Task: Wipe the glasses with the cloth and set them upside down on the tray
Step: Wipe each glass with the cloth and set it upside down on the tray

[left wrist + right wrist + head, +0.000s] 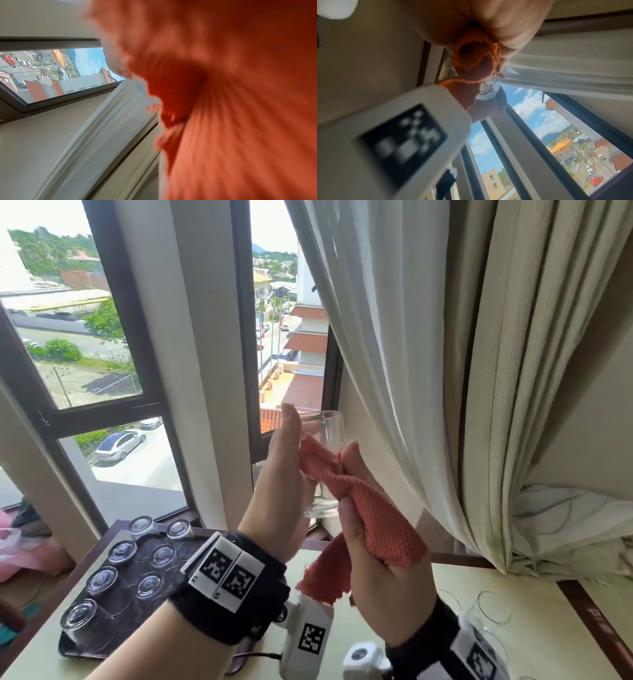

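I see a clear glass [323,460] held upright in the air, an orange waffle-weave cloth [370,515] bunched against it. Seven clear glasses [102,578] stand upside down on a dark tray [78,648] lower left.

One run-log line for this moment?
phase: wiping | left hand: holds glass | right hand: grips cloth | tray: upside-down glasses

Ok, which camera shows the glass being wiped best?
The head view: the glass shows almost whole, held by the left hand. The right wrist view catches a sliver behind the cloth; the left wrist view shows none.
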Action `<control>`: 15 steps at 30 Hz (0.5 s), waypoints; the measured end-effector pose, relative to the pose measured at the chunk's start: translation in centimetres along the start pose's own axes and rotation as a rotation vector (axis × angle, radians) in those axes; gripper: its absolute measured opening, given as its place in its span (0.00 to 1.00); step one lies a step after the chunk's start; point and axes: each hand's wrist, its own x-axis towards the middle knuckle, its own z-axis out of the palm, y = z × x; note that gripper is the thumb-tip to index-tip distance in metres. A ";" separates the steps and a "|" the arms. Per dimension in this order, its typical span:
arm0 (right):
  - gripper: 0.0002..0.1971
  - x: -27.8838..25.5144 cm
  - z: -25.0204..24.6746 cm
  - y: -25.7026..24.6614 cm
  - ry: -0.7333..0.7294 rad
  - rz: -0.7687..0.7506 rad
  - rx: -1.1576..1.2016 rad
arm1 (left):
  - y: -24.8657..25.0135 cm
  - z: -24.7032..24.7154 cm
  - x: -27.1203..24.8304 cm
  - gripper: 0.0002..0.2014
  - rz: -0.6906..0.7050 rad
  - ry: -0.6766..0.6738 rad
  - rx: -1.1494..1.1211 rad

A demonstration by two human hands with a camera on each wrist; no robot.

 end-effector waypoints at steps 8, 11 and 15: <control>0.18 4.0 -1.0 -0.3 0.053 0.340 0.040 | -1.3 0.8 -0.9 0.33 0.060 0.087 0.066; 0.17 1.3 -0.6 -0.6 -0.007 0.303 0.072 | -1.3 -0.2 -0.1 0.38 0.080 0.134 0.118; 0.20 1.0 -0.2 0.4 -0.023 -0.018 -0.036 | -1.2 -0.3 0.0 0.35 0.019 0.148 0.096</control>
